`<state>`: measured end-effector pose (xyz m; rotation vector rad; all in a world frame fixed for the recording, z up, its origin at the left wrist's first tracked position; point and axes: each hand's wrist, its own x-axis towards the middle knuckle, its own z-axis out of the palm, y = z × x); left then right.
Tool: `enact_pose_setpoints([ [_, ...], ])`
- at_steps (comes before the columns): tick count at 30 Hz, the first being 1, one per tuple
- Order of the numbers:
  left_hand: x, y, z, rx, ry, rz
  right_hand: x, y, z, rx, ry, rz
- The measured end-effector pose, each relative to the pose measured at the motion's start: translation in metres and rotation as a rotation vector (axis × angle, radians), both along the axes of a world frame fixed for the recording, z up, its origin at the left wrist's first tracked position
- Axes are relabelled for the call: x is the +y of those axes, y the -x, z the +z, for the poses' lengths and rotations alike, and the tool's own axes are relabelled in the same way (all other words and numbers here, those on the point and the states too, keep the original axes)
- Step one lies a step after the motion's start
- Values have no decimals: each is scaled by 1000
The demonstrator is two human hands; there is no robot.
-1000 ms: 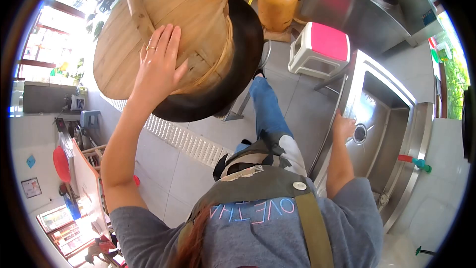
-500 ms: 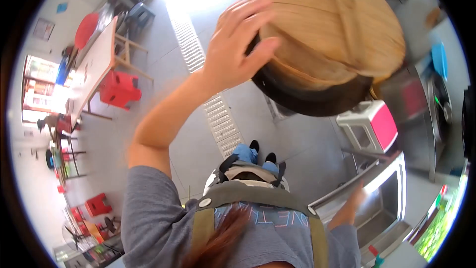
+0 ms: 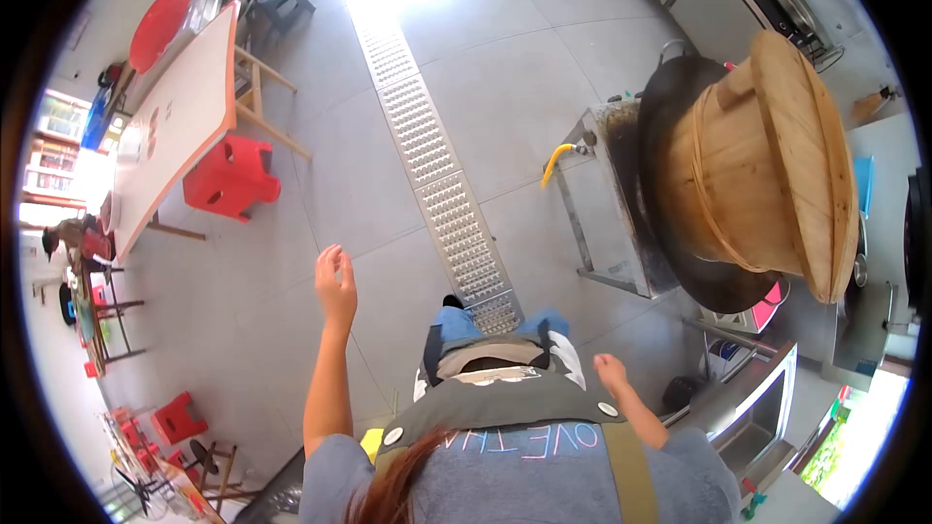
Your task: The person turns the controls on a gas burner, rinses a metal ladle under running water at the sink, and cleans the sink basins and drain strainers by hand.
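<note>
Left hand (image 3: 337, 286), fingers released, and right hand (image 3: 612, 371), fingers curled, grip unclear, over the floor (image 3: 388, 262). Farther right, a lidded wooden tub (image 3: 736, 170) sits in a black wok (image 3: 665, 136) beside the metal stand's (image 3: 618, 160) left edge.

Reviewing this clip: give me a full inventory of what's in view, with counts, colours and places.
Wooden lid: one, light brown, on the tub
Wooden tub: one, light brown, in the wok
Wok: one, black, on the stand
Stand: one, grey metal, right
Hose: one, yellow, beside the stand
Floor grating: one strip, silver, centre
Table: one, pale top, upper left
Red stools: at least two, left
Small stool: one, blue-grey, upper left
Round item: one, red, upper left
Sink: one, steel, lower right
Edge clutter: too small to count
Left hand: one, bare, empty, left of centre
Right hand: one, bare, empty, right of centre
</note>
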<state>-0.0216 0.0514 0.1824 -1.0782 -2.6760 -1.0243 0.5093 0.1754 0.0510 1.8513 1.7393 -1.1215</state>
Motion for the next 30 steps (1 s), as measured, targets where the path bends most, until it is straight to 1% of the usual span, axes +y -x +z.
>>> enact_pose_setpoints([
  [1,6,20,3,-33,18,-4,7,35,7,50,13,-61],
  [3,36,60,2,-105,63,-41,20,73,7,86,24,-197],
  [4,54,81,2,-132,87,-62,28,92,2,114,29,-267],
  [7,117,131,-5,-255,86,-8,50,114,-28,120,154,-492],
  [8,128,160,-37,-212,68,69,62,132,-30,125,206,-601],
  [9,137,186,-59,-238,77,76,82,153,-33,137,262,-687],
  [10,134,210,-77,-265,95,99,97,175,-43,104,260,-622],
  [11,117,238,-104,-222,180,104,121,201,-56,76,254,-553],
  [12,111,261,-118,-385,300,216,171,233,-84,22,202,-261],
  [13,107,284,-132,-538,439,322,201,264,-112,-37,160,4],
  [14,94,301,-146,-661,430,387,211,286,-122,-118,134,252],
  [15,75,320,-165,-869,447,447,249,331,-104,-80,40,214],
  [16,73,320,-158,-1023,277,594,287,368,-102,13,-74,221],
  [17,45,333,-174,-1034,269,587,330,422,-57,137,-115,104],
  [18,41,348,-163,-1032,762,462,368,456,-64,337,-115,-72],
  [19,25,368,-175,-1102,838,358,410,506,-8,507,-73,-175],
  [20,3,392,-211,-1141,776,425,446,542,22,541,-68,-219],
  [21,28,399,-201,-1175,712,491,476,559,0,641,-85,-293],
  [22,47,433,-196,-1183,778,414,499,576,15,703,-124,-332],
  [23,76,470,-202,-1214,791,372,521,593,33,780,-70,-526],
  [25,164,545,-200,-1274,749,326,553,610,23,915,-80,-792],
  [27,265,612,-207,-1367,618,314,570,613,19,922,-54,-1128],
  [28,328,639,-198,-1402,526,312,573,617,12,927,-22,-1287],
  [30,424,689,-197,-1385,382,286,568,613,-23,1094,-12,-1659],
])
